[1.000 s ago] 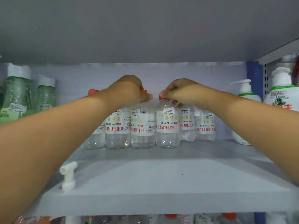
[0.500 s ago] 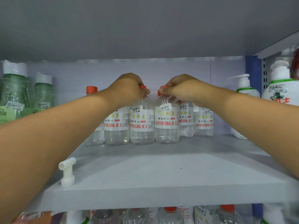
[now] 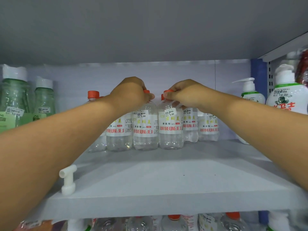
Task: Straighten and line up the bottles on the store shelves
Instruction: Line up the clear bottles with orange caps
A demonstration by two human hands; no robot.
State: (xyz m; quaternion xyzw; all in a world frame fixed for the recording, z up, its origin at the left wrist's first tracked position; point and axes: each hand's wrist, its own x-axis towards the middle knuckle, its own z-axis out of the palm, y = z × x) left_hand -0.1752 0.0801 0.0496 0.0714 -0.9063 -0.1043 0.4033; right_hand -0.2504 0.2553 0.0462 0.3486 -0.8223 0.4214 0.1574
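A small white plastic nozzle (image 3: 67, 180) stands near the front edge of the smooth grey shelf (image 3: 166, 189). Further back, clear round plastic bottles with white labels and orange caps stand in a tight row. The left hand (image 3: 131, 95) curls over the cap of one bottle (image 3: 145, 130), hiding most of it; the right hand (image 3: 184, 94) pinches the orange cap of the next bottle (image 3: 170, 129), just beside it. Bottles behind are partly covered by the forearms. At the far left stand ribbed green bottles (image 3: 15, 97) with white caps, at the right white pump bottles (image 3: 283, 95), cut off. Below the shelf, more capped bottles show only their blurred tops.
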